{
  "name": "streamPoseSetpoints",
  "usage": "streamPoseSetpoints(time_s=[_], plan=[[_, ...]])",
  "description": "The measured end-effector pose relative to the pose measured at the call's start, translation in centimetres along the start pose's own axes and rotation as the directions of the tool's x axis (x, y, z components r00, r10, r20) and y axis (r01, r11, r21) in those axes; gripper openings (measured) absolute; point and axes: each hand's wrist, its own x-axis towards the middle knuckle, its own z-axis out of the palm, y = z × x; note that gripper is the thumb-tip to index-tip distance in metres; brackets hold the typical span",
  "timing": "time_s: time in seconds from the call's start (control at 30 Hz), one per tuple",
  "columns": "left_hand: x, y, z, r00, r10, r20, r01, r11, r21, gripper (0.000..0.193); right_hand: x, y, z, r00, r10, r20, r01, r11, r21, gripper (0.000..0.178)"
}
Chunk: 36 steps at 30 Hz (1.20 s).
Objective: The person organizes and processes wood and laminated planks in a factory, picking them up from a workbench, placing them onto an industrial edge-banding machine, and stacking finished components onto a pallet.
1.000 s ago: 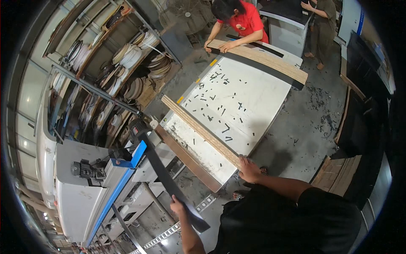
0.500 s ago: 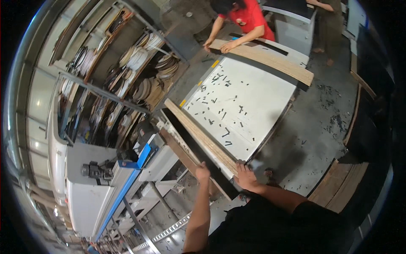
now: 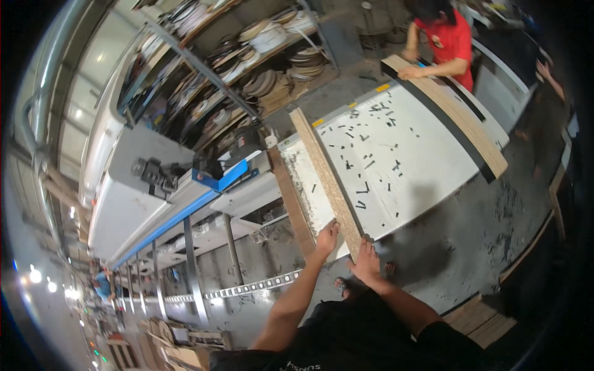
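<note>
A long, narrow stack of pale wooden strips (image 3: 328,179) lies across the left part of a white table (image 3: 427,213). Its near end points toward me. My right hand (image 3: 366,261) grips that end, fingers over its right edge. Against the left side of the stack, close to the same end, my left hand (image 3: 328,238) has its fingers curled; their undersides are hidden. Small dark offcuts (image 3: 369,164) are scattered over the tabletop to the right of the stack.
Across the table, a person in a red shirt (image 3: 455,40) handles a similar wooden stack (image 3: 458,117) with a black side. A machine with a blue rail (image 3: 167,222) stands at left. Shelves with coiled edging rolls (image 3: 266,37) rise behind. Planks (image 3: 476,318) lie low at right.
My left hand has moved from the brown edge at the left to the stack's side. The black face beside the stack no longer shows. The view has swung left.
</note>
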Motion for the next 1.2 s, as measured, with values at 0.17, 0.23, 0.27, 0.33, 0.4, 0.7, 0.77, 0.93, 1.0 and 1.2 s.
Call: streamPoseSetpoints(time_s=[0.17, 0.23, 0.27, 0.33, 0.4, 0.7, 0.77, 0.93, 1.0, 1.2], plan=[[-6.5, -2.5, -2.4, 0.991, 0.065, -0.115, -0.066, 0.998, 0.0, 0.043, -0.3, 0.1, 1.6, 0.981, -0.098, -0.167, 0.1, 0.995, 0.008, 0.092], [-9.1, -4.5, -4.5, 0.98, 0.082, -0.182, -0.07, 0.995, 0.073, 0.037, -0.1, 0.7, 2.6, 0.972, -0.151, -0.181, 0.152, 0.988, -0.005, 0.09], [-10.1, -5.7, -5.5, 0.97, 0.036, -0.239, -0.026, 0.999, 0.045, 0.035, 0.0, 1.1, 3.1, 0.967, -0.169, -0.191, 0.171, 0.985, -0.003, 0.089], [-11.4, -8.4, -8.2, 0.935, -0.01, -0.354, 0.008, 1.0, -0.006, 0.031, 0.2, 1.5, 4.0, 0.967, -0.184, -0.175, 0.174, 0.982, -0.072, 0.09], [-12.5, -11.1, -11.1, 0.877, -0.1, -0.47, 0.076, 0.995, -0.07, 0.027, 0.5, 1.6, 4.5, 0.969, -0.181, -0.168, 0.165, 0.981, -0.105, 0.092], [-20.6, -19.6, -17.3, 0.726, -0.291, -0.623, 0.211, 0.957, -0.2, 0.026, 0.4, 1.2, 4.1, 0.968, -0.24, -0.068, 0.231, 0.966, -0.115, 0.095], [-21.9, -22.3, -20.3, 0.69, -0.243, -0.682, 0.213, 0.968, -0.129, 0.024, 0.3, 0.9, 4.2, 0.968, -0.246, -0.057, 0.234, 0.958, -0.165, 0.094], [-22.2, -31.1, -31.6, 0.435, -0.173, -0.883, 0.271, 0.961, -0.054, 0.031, 0.3, 0.0, 4.0, 0.982, -0.187, -0.031, 0.178, 0.966, -0.188, 0.092], [-21.8, -34.9, -35.8, 0.36, -0.146, -0.921, 0.408, 0.913, 0.015, 0.037, 0.4, -0.4, 3.8, 0.989, -0.143, -0.045, 0.132, 0.972, -0.196, 0.094], [-18.9, -45.2, -40.4, 0.512, -0.611, -0.604, 0.626, 0.747, -0.224, 0.082, 0.6, -0.6, 4.2, 0.996, -0.047, -0.075, 0.032, 0.981, -0.19, 0.098]])
